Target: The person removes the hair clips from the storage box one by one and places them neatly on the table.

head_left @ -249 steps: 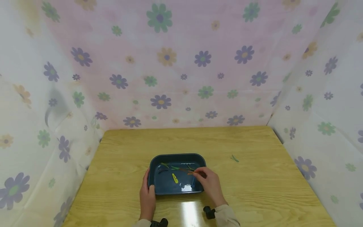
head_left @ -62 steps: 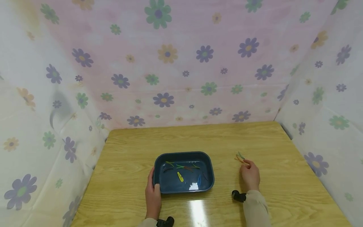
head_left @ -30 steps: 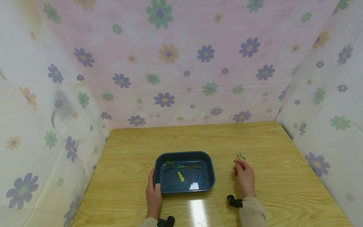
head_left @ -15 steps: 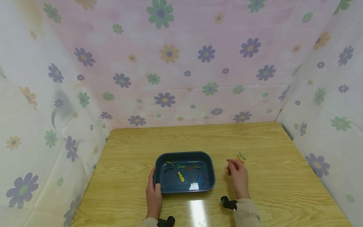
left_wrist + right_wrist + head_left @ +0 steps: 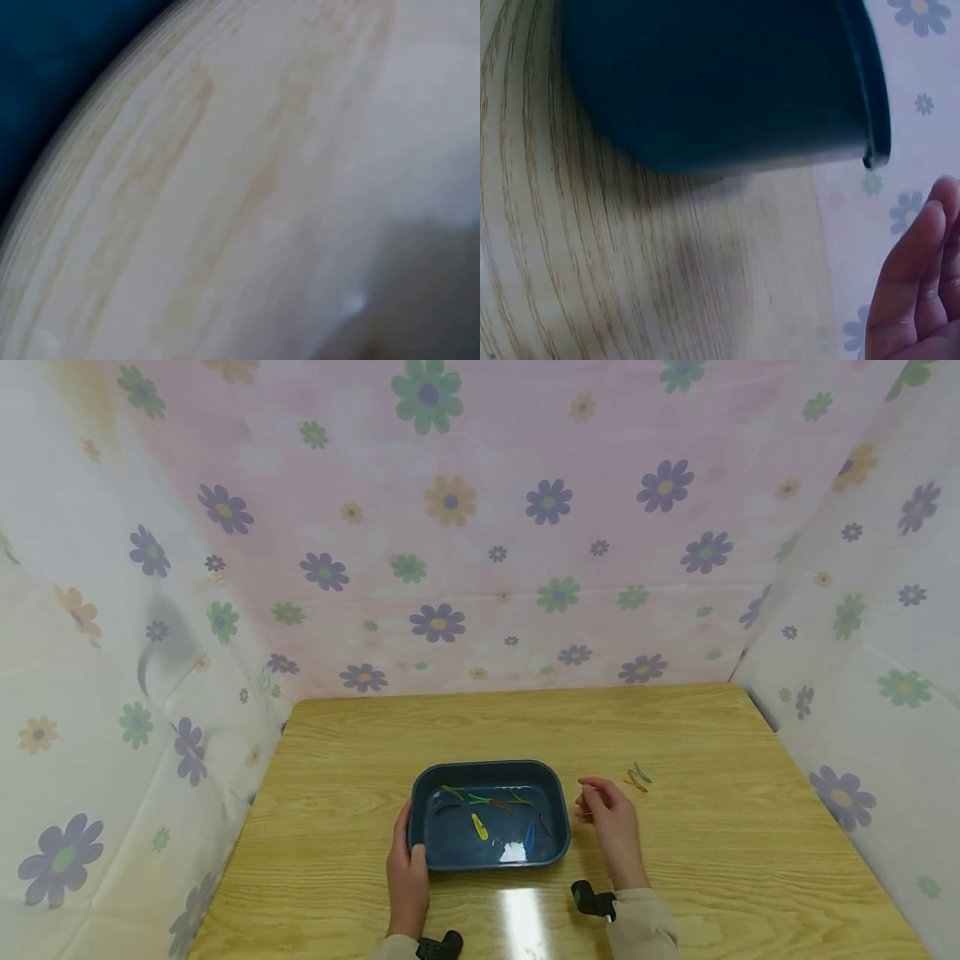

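Observation:
A dark blue rectangular tray (image 5: 491,856) stands on the table with several small hair clips in it. Among them are a yellow snap clip (image 5: 479,827), a blue snap clip (image 5: 529,837) and thin green, brown and dark ones. My left hand (image 5: 408,881) grips the tray's left side, thumb at the front corner. Just off the tray's right side, my right hand (image 5: 611,822) is in the air with loosely bent fingers, nothing seen between them. Farther right, an orange clip (image 5: 637,782) lies beside a green clip (image 5: 642,772) on the table.
The wood-grain table (image 5: 360,735) ends at a flowered cloth (image 5: 480,552) at the back, with more cloth on both sides. Each wrist bears a small black camera, such as the right wrist camera (image 5: 591,899).
The orange clip has gone from the tray to the table, beside the green one. My right hand let it go there and has since moved left toward the tray. My left hand keeps its grip.

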### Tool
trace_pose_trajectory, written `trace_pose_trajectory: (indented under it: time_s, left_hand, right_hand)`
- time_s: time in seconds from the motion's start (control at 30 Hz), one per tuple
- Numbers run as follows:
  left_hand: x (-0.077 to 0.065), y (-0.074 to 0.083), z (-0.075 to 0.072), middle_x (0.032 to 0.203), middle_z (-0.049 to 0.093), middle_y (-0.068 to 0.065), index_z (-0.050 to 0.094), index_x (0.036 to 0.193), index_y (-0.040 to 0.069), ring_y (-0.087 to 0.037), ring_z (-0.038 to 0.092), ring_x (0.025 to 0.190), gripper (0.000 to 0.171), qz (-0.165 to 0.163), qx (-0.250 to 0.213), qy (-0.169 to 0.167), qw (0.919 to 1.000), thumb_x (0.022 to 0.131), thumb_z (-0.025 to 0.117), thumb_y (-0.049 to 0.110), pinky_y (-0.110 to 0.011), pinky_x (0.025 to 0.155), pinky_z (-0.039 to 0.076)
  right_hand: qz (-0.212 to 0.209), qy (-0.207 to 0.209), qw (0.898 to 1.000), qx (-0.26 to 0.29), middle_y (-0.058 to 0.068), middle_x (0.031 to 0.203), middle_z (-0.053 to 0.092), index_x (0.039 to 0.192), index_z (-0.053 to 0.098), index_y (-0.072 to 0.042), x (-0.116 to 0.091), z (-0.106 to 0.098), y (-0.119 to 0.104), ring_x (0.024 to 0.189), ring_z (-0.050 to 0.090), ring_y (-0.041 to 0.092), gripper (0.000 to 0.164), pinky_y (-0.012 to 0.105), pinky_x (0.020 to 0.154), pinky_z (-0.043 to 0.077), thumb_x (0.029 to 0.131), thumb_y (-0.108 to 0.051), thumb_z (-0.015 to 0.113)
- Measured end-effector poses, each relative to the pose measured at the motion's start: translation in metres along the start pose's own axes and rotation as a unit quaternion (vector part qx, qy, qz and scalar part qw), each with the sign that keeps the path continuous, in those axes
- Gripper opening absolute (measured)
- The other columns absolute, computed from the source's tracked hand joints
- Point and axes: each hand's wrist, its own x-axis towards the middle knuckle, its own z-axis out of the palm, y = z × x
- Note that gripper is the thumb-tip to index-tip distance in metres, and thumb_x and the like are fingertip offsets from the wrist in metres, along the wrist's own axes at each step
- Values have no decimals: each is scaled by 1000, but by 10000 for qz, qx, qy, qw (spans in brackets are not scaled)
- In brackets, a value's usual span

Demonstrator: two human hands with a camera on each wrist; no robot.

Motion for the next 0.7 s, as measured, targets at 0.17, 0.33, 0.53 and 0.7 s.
trace_pose_trajectory:
  time_s: [0.17, 0.33, 0.53, 0.7]
  left_hand:
    - [0, 0, 0, 136, 34, 17, 33, 138, 29, -4, 29, 125, 66, -41, -26, -3, 10000, 80, 36, -2, -38, 95, 29]
    - [0, -1, 1, 137, 34, 16, 32, 138, 30, -5, 31, 123, 66, -65, 28, -21, 10000, 81, 36, -2, -37, 93, 31]
    - [-1, -1, 1, 136, 34, 17, 32, 138, 32, -5, 32, 123, 67, -62, 58, 3, 10000, 80, 36, -2, -34, 90, 31]
    - [0, 1, 0, 136, 34, 16, 33, 139, 27, -5, 29, 125, 66, -1, 18, 15, 10000, 80, 36, -2, -38, 96, 29]
  right_hand:
    - [-39, -118, 9999, -34, 15, 82, 57, 109, 56, 0, -6, 11, -4, 66, 58, 20, 29, 28, 61, 49, 91, -21, 49]
    - [-245, -294, 9990, -242, 14, 81, 58, 108, 58, -1, -14, 24, -4, 65, 58, 20, 27, 27, 60, 49, 91, -21, 50]
    - [-212, -471, 9981, -338, 16, 83, 59, 107, 59, -3, -21, 36, -9, 67, 59, 21, 23, 27, 62, 49, 91, -17, 50]
    - [-292, -623, 9967, -424, 15, 81, 59, 106, 60, -4, -22, 46, -11, 66, 58, 21, 20, 29, 61, 49, 90, -12, 50]
